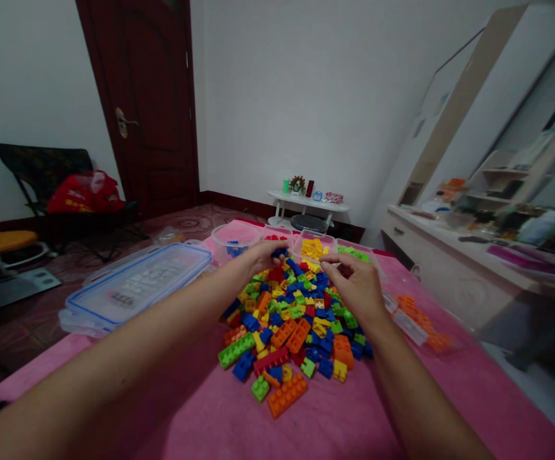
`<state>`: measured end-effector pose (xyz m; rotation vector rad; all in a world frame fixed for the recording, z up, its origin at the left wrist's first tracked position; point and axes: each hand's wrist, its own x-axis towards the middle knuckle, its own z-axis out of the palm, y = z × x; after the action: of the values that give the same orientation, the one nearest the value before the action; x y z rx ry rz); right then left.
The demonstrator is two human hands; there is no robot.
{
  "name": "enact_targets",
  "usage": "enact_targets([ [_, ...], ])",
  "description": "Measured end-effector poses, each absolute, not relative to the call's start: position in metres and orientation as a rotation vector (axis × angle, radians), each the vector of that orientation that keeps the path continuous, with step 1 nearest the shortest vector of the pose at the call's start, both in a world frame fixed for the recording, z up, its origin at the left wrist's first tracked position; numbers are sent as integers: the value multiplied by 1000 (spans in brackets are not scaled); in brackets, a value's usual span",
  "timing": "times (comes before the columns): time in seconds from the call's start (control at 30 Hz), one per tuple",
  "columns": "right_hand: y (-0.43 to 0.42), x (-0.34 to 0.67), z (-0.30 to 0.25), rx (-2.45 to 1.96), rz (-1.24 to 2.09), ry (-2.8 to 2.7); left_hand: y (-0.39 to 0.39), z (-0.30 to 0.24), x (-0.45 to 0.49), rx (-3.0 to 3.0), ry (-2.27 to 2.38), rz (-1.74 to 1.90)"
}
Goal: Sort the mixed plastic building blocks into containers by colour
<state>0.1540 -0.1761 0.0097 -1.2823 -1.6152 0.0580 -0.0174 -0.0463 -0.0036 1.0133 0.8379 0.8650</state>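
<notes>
A large heap of mixed toy building bricks in blue, green, yellow, orange and red lies on the pink cloth. At its far left edge, my left hand is closed on a blue brick. My right hand is over the far right side of the heap, thumb and index fingertips close together in a pinch. Whatever it may hold is too small to make out. Just beyond the hands stand a round tub with blue bricks, a box with yellow bricks and one with green bricks.
Red bricks sit in another container at the back. Left of the heap lies a clear blue-rimmed lid. To the right, a clear container holds orange bricks. A white desk flanks the pink-covered table.
</notes>
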Motion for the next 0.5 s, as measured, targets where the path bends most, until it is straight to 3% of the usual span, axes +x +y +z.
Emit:
enact_targets([
  [0.27, -179, 147, 12, -1289, 44, -1719, 36, 31, -94, 1445, 1505, 1121],
  [0.5, -204, 126, 19, -1352, 368, -2292, 13, 9, -98, 2152, 1471, 1099],
])
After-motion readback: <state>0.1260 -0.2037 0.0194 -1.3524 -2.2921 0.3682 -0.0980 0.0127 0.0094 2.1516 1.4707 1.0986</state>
